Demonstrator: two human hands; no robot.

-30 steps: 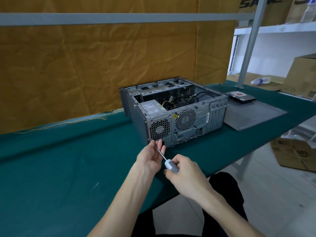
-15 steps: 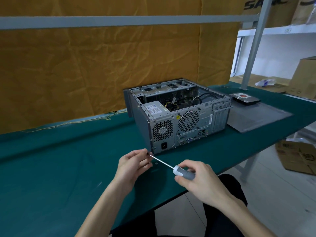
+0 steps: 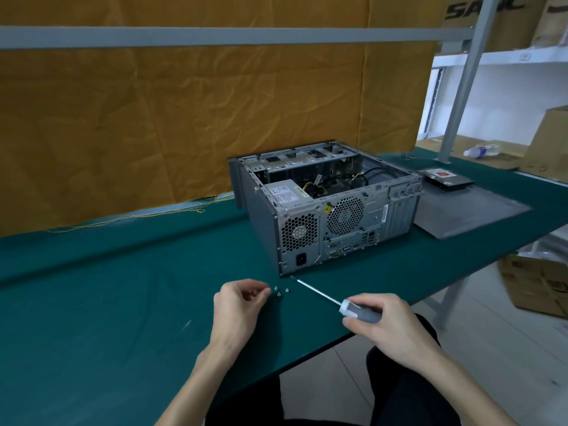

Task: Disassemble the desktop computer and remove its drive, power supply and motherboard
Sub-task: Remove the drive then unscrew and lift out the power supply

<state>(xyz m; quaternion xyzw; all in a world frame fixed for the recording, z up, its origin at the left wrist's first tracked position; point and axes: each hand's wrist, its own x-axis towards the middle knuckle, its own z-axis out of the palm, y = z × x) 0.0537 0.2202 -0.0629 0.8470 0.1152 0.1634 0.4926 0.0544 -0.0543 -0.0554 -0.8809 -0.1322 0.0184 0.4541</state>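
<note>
The grey desktop case [image 3: 267, 229] lies on its side on the green table [image 3: 92, 302], lid off, rear panel facing me. Its power supply [image 3: 287, 193] sits inside at the rear left corner, with cables behind it. A removed drive [image 3: 445, 176] rests on the case's detached side panel [image 3: 473, 213] to the right. Three small screws [image 3: 281, 291] lie on the table in front of the case. My left hand [image 3: 239, 305] hovers just left of them, fingers loosely curled, nothing visible in them. My right hand [image 3: 390, 327] grips a grey-handled screwdriver [image 3: 356, 312], tip pointing at the case's lower rear corner.
An orange cloth backdrop hangs behind the table under a grey crossbar [image 3: 215, 41]. A slanted metal post [image 3: 461, 87] stands at the right. Shelving with cardboard boxes [image 3: 550, 142] and a plastic bottle [image 3: 482, 150] is beyond it. Another box [image 3: 538, 284] sits on the floor.
My left hand came away from the case's rear corner and screwdriver tip, dropping to the table beside the screws. My right hand drew the screwdriver back to the right.
</note>
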